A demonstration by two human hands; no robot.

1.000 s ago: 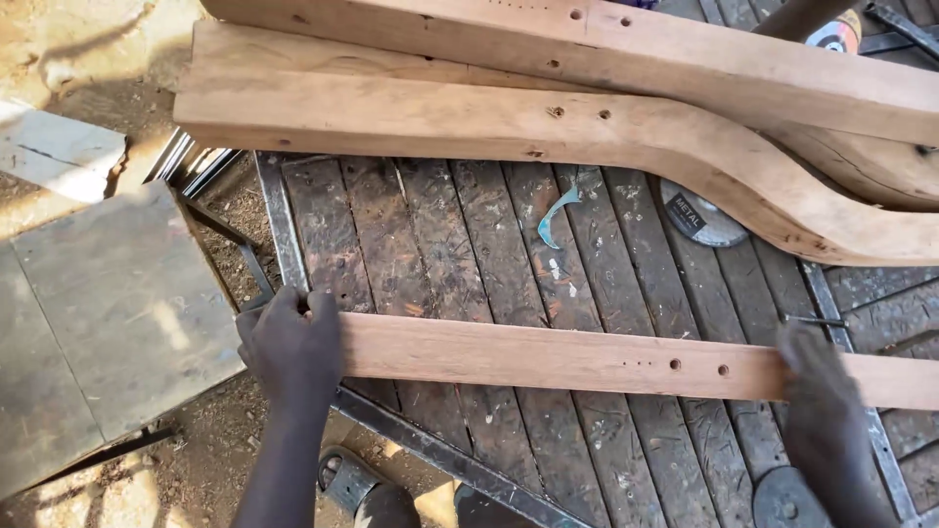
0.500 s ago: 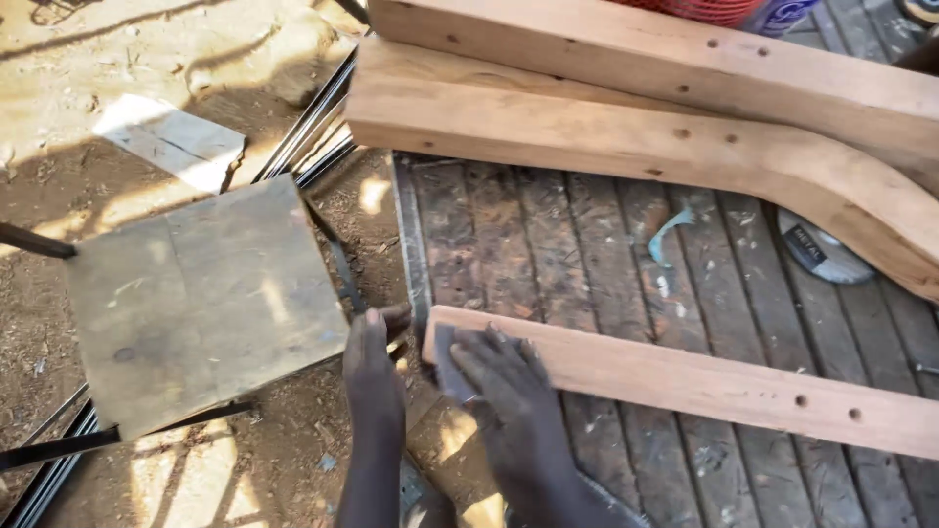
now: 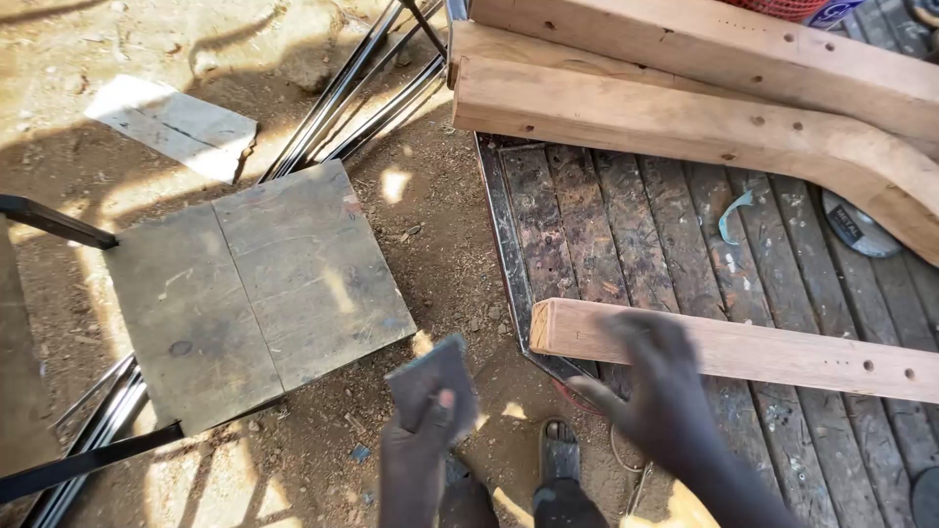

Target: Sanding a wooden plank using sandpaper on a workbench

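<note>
A: Hard to make out on the right: right hand [image 3: 665, 391] smeared by motion blur, laid over the near-left end of the straight pale wooden batten [image 3: 743, 350]. Fingers spread, but no telling whether pressing on the wood or just above it.

B: And cut off?

A: Plenty. Batten running out of view at the right edge, so far end unseen. Both forearms clipped by the near edge. Large curved timber beams [image 3: 704, 98] at the far right also cropped at the top and right.

B: Left side clearer?

A: Sharper. Left hand [image 3: 416, 460] closed on a small dark grey rectangular sheet, likely sandpaper [image 3: 430, 383], thumb on its face, held up over the sandy ground [image 3: 147, 59], near centre. Lower part of the sheet covered by the fingers.

B: Long axis of the batten?

A: Lying flat across the dark slatted plank worktop [image 3: 636, 235], left to right, sloping slightly nearer toward the right. Squared end pointing left, poking just past the worktop's metal edge. Two small holes near the right edge.

B: Anything else around?

A: Square grey metal plate [image 3: 254, 293] on the ground to the left, thin dark metal rods [image 3: 362, 88] beyond it, dark sandalled foot [image 3: 559, 452] between the hands.
</note>
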